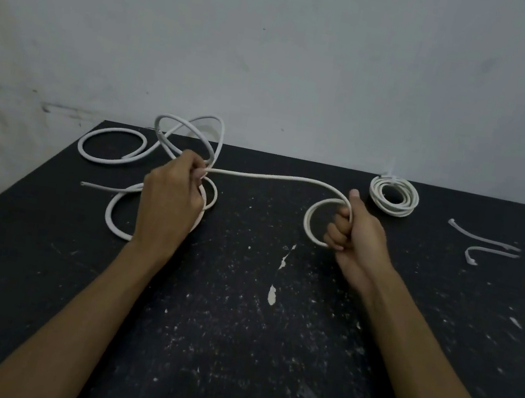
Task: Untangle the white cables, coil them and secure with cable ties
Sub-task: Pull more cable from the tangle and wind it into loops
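A long white cable stretches across the black table between my two hands. My left hand pinches it beside a loose tangle of loops at the far left. My right hand grips the other end, which curls into one small loop around my fist. A second white cable sits as a tied coil at the far right. Two white cable ties lie to the right of that coil.
The table's far edge meets a pale wall. More cable loops lie flat at the far left near the table's left edge. White paint flecks mark the tabletop.
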